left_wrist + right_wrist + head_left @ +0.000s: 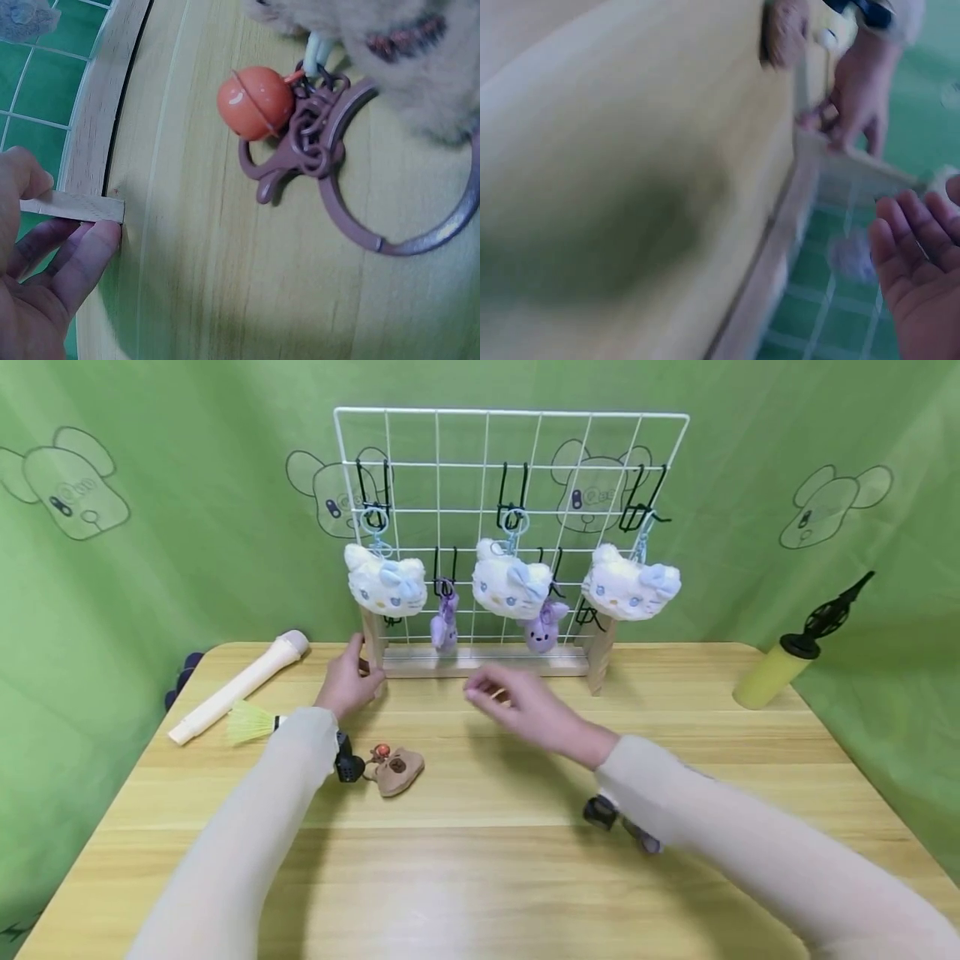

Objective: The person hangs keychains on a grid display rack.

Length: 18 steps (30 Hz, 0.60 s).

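Observation:
My left hand (348, 681) pinches the wooden leg (94, 206) at the left end of a white wire-grid display rack (510, 412), thumb on one side and fingers on the other. In front of the rack's lower bar, my right hand (528, 703) hovers over the table with loosely bent fingers and holds nothing. From the rack's upper black hooks hang three white plush cat heads (386, 587) with blue bows; two small purple plush keychains (543, 631) hang lower. Near my left wrist lies a brown plush keychain (401, 774) with an orange bell (255, 103) and brown ring (352, 225).
On the table's left lie a long cream rod (243, 685) with a rounded head and a yellow shuttlecock (251, 722). A yellow hand pump (772, 677) with a black nozzle stands at the right edge. Green cloth (187, 527) hangs behind the rack.

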Tool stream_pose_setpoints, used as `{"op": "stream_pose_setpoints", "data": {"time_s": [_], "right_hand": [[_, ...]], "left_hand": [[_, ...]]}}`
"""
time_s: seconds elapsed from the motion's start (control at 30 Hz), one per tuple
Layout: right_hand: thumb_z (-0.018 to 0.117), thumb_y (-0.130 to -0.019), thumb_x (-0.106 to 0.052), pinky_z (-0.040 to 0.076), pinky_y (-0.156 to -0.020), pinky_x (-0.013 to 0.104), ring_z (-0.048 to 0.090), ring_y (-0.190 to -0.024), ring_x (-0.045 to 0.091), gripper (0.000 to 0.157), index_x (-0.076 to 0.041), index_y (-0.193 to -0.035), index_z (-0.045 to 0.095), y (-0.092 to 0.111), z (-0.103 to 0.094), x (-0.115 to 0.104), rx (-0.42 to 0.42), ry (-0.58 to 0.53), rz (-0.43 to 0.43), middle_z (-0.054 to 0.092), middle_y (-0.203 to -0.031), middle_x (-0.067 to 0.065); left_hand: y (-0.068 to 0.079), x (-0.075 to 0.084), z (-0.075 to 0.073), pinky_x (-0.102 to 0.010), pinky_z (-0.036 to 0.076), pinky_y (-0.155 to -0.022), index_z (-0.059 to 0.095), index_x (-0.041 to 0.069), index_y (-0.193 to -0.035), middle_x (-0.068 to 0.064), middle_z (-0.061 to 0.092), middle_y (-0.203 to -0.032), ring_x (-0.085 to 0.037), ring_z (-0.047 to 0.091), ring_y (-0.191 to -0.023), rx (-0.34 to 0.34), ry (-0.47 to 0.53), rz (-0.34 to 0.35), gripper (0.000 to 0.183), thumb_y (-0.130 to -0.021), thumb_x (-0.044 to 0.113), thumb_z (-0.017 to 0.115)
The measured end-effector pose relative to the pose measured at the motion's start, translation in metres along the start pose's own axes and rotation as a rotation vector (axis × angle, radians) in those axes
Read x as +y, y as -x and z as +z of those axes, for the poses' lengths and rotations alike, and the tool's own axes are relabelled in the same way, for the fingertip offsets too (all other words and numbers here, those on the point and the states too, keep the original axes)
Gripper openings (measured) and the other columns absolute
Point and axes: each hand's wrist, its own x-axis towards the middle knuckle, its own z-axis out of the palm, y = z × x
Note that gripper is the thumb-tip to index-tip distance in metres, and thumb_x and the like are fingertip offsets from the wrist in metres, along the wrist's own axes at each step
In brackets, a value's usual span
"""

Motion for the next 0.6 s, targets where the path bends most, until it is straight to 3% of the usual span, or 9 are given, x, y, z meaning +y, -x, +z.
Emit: {"op": "stream_pose_setpoints", "data": {"time_s": [0.23,0.47,0.6], "right_hand": [[0.064,-0.104,-0.022,0.06,-0.093,0.023,0.068,-0.1,0.017,0.026,-0.001,-0.119,0.066,-0.037,0.061,-0.007,-0.218,0.017,-0.013,0.072,-0.108,0.008],[0.07,-0.101,-0.033,0.054,-0.096,0.033,0.06,-0.105,0.021,0.038,-0.005,-0.126,0.063,-0.055,0.098,-0.01,-0.36,0.113,0.001,0.066,-0.115,0.012],[0.071,-0.099,-0.039,0.048,-0.091,0.029,0.052,-0.104,0.018,0.04,-0.013,-0.128,0.065,-0.062,0.11,-0.017,-0.454,0.19,-0.001,0.062,-0.112,0.006]], "left_hand": [[0.0,-0.001,-0.001,-0.029,0.063,-0.066,0.032,0.006,-0.156,-0.033,0.066,-0.122,-0.032,0.071,-0.083,0.012,-0.017,0.006,0.065,-0.099,0.008,0.061],[-0.003,-0.003,0.002,-0.031,0.061,-0.068,0.031,0.009,-0.158,-0.029,0.067,-0.121,-0.032,0.069,-0.087,-0.001,0.0,0.009,0.067,-0.098,0.01,0.061],[-0.003,-0.005,0.001,-0.034,0.062,-0.071,0.031,0.009,-0.158,-0.029,0.067,-0.122,-0.035,0.07,-0.091,0.005,-0.01,0.012,0.067,-0.098,0.01,0.061]]}}
